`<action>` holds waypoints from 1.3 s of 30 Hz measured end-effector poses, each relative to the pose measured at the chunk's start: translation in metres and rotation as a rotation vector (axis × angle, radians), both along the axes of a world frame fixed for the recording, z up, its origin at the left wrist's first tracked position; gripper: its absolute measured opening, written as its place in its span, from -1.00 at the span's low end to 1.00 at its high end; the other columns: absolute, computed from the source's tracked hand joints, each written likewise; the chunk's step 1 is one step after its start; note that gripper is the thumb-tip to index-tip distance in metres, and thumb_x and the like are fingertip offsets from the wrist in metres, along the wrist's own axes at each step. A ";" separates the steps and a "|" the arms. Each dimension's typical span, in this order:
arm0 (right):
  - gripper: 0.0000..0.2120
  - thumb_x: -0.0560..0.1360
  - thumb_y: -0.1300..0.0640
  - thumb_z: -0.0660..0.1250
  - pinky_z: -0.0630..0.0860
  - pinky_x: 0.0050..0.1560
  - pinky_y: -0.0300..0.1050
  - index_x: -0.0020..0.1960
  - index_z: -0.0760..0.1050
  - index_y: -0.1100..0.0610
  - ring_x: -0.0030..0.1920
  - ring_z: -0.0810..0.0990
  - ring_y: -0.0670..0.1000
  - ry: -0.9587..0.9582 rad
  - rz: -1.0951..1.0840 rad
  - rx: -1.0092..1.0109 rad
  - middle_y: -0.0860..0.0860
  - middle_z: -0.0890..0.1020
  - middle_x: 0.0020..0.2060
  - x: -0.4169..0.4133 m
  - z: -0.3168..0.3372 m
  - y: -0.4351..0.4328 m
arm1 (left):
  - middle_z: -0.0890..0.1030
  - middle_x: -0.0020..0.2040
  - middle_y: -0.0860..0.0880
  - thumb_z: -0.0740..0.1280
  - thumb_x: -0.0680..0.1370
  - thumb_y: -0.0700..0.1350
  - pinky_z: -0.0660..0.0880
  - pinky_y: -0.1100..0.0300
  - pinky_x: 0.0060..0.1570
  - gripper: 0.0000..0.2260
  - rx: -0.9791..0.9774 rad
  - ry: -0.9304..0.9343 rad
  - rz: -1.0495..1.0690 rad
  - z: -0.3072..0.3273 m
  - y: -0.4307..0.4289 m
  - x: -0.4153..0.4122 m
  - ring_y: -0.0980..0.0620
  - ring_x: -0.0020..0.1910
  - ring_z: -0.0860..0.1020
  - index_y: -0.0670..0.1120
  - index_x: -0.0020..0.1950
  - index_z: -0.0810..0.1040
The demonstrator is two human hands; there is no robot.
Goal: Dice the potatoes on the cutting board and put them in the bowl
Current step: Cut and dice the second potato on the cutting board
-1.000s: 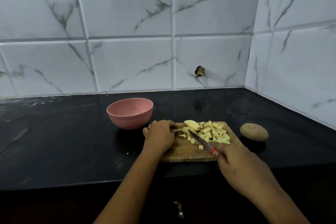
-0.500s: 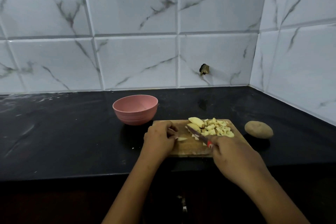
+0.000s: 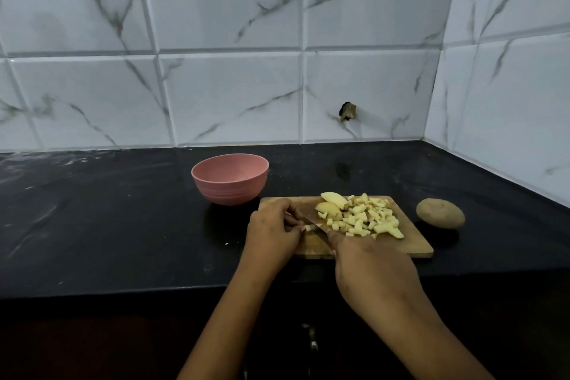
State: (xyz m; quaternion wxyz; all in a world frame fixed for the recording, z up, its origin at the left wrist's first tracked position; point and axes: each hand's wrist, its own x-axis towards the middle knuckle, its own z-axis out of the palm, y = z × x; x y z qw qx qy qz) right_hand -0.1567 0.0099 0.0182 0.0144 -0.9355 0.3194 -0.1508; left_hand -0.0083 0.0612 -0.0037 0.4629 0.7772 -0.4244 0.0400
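A wooden cutting board (image 3: 413, 244) lies on the black counter. On it sits a heap of diced potato (image 3: 367, 219) with two larger wedges (image 3: 331, 205) at its back left. My left hand (image 3: 273, 231) pinches a small potato strip (image 3: 310, 228) at the board's left end. My right hand (image 3: 370, 268) grips a knife (image 3: 314, 225) whose blade lies across that strip. An empty pink bowl (image 3: 229, 179) stands just behind the board's left corner.
A whole unpeeled potato (image 3: 440, 213) rests on the counter to the right of the board. White marble-look tiled walls rise behind and on the right. The counter's front edge runs just below the board.
The knife blade has shifted left, from beside the diced heap onto the strip that my left hand holds. The view has also moved slightly.
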 end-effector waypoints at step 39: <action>-0.62 0.65 -0.01 0.07 0.51 -0.16 -0.23 0.45 0.30 -0.18 -0.17 0.47 -0.13 -0.290 -0.041 0.201 -0.13 0.55 0.05 -0.033 -0.005 -0.023 | 0.66 -0.17 0.15 0.44 0.47 -0.14 0.46 0.21 0.08 -0.83 0.211 0.043 -0.066 0.014 -0.032 0.007 0.19 0.02 0.57 0.08 -0.15 0.48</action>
